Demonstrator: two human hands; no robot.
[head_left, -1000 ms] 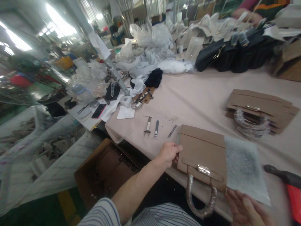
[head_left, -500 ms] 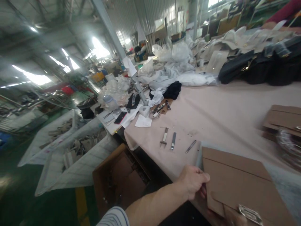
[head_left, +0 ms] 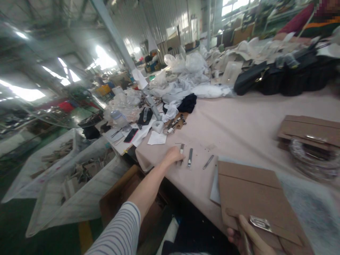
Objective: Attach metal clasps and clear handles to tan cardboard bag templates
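My left hand (head_left: pixel 174 155) reaches across the table with its fingers closed around a slim metal caliper-like tool (head_left: pixel 182 148), partly covered by them. Beside it lie a flat metal blade-like tool (head_left: pixel 190 158) and a thin metal rod (head_left: pixel 208 162). At the lower right is a flat brown leather bag (head_left: pixel 249 187) with a silver metal buckle (head_left: pixel 260 224) on its front. My right hand (head_left: pixel 252 237) grips the bag's near edge below the buckle, thumb on top and fingers underneath. Part of that hand is cut off by the frame.
More brown bags (head_left: pixel 313 129) with plastic-wrapped handles lie at the right. Black bags (head_left: pixel 281 78) and plastic wrapping (head_left: pixel 196 63) line the back. A metal post (head_left: pixel 148 95) rises by a phone (head_left: pixel 131 135). Boxes of scraps (head_left: pixel 87 166) stand left. A co-worker's sleeve (head_left: pixel 297 23) shows at top right.
My left hand has left the bag's left edge and moved up and left to the caliper-like tool. My right hand now shows more fully on the bag. The view has shifted slightly.
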